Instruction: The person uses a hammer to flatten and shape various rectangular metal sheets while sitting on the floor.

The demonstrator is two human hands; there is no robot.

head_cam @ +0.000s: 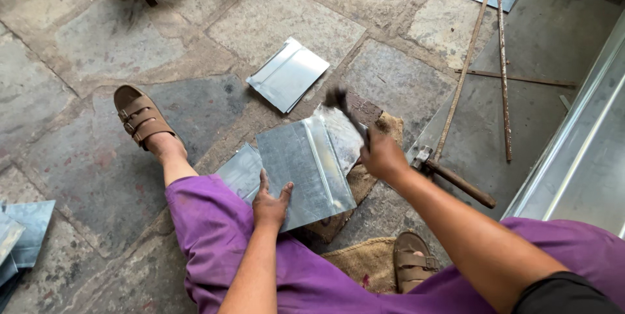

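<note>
Left hand (271, 204) steadies metal sheet (305, 169) — right hand (383, 158) grips hammer (347, 113).

Purple trousers (215, 223), brown strapped sandals (138, 117), dark short sleeve (563, 294).

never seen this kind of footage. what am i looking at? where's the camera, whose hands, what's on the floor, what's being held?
There is one picture, taken by a camera worn on a person's head, looking down at their own lap and hands. There is no machine. The person sits on a stone floor in purple trousers and brown sandals. The left hand presses flat on a folded metal sheet, which rests on a piece of sacking. The right hand grips a hammer, blurred by motion, above the sheet. Beside it lie a second hammer, another metal piece, two long thin rods and a large grey sheet.
</note>
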